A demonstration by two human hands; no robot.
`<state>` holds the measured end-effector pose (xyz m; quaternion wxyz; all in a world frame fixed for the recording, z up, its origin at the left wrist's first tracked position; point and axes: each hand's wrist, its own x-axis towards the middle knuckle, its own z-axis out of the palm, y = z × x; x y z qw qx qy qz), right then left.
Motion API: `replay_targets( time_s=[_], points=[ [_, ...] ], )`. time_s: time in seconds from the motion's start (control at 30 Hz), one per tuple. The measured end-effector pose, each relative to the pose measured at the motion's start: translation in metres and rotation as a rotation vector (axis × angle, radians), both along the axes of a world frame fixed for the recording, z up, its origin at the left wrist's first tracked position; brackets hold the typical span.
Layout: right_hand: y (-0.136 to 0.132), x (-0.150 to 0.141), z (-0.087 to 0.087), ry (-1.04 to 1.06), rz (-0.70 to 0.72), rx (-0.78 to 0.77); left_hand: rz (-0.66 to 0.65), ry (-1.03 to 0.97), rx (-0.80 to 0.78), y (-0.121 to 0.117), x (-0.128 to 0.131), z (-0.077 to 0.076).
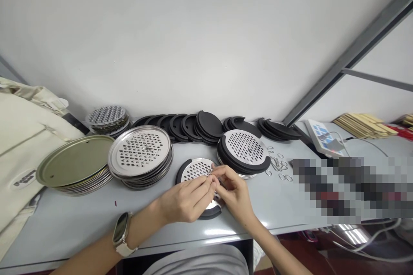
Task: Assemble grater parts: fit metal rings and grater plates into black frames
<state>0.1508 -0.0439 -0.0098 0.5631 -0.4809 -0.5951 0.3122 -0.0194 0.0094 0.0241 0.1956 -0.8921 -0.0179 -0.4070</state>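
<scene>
My left hand (189, 197), wearing a watch (121, 232) on its wrist, is closed in a pinch. My right hand (234, 191) meets it with fingers also pinched together. Between the fingertips is a small metal piece (209, 171) that looks like a ring, mostly covered by the fingers. Directly below both hands lies a round grater plate (193, 168) with a black rim (183, 172); the hands hide much of its middle. To the right, several metal rings (282, 177) lie loose on the table.
Behind the right hand stands a stack topped by a black-rimmed grater plate (247, 146). At left are silver grater plates (142, 150), green round trays (77, 159) and a pale bag (22, 146). Black discs (209, 125) line the wall. A white box (324, 137) and wooden pieces (364, 125) sit right.
</scene>
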Motion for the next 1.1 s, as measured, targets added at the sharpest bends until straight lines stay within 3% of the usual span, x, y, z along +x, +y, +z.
replay_targets(
  time_s=[0.3,0.53,0.77,1.1],
  points=[
    [0.001,0.000,0.005,0.095,0.035,-0.090,-0.026,0.048,-0.052,0.001,-0.001,0.001],
    [0.001,0.003,0.013,0.080,0.061,-0.152,-0.048,-0.038,-0.026,0.003,0.001,0.002],
    [0.001,0.002,0.011,0.201,0.125,-0.238,-0.086,0.093,0.065,0.001,0.002,-0.008],
    [0.001,0.001,0.014,0.150,0.139,-0.222,-0.119,0.159,0.089,-0.001,0.001,-0.007]
  ],
)
